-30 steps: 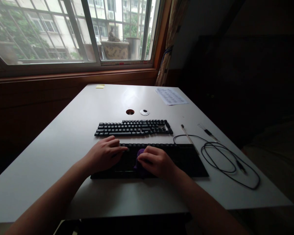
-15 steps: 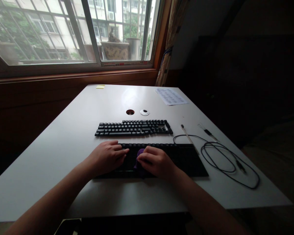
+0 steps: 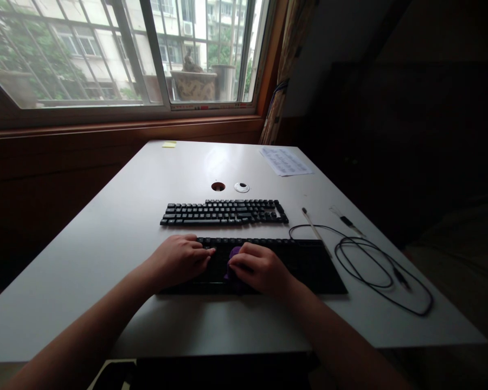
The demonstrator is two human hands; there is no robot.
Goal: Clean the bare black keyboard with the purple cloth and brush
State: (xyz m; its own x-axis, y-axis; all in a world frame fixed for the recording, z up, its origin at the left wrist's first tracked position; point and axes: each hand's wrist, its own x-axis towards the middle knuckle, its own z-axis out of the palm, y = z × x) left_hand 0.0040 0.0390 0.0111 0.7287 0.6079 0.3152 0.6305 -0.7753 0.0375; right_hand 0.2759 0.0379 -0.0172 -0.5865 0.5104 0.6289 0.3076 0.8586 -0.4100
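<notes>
A black keyboard base (image 3: 305,268) lies near the front of the white desk, with a row of keys along its far edge. My left hand (image 3: 183,260) rests on its left end, fingers curled over it with the thumb side inward. Pinched in my right hand (image 3: 262,265) is a purple cloth (image 3: 232,270), pressed onto the middle of the base. Much of the cloth is hidden by the fingers. Just beyond, black keycaps (image 3: 223,213) are laid out in keyboard order, with a gap at their right.
To the right are a thin brush (image 3: 311,223), a coiled black cable (image 3: 364,280) and a small black-handled wire tool (image 3: 345,220). Farther back lie printed papers (image 3: 287,161), a round cover (image 3: 242,187) beside a desk hole (image 3: 218,187), and a yellow note (image 3: 169,144).
The view has shifted slightly. Both hands keep nearly the same places on the keyboard base, the purple cloth still in my right hand.
</notes>
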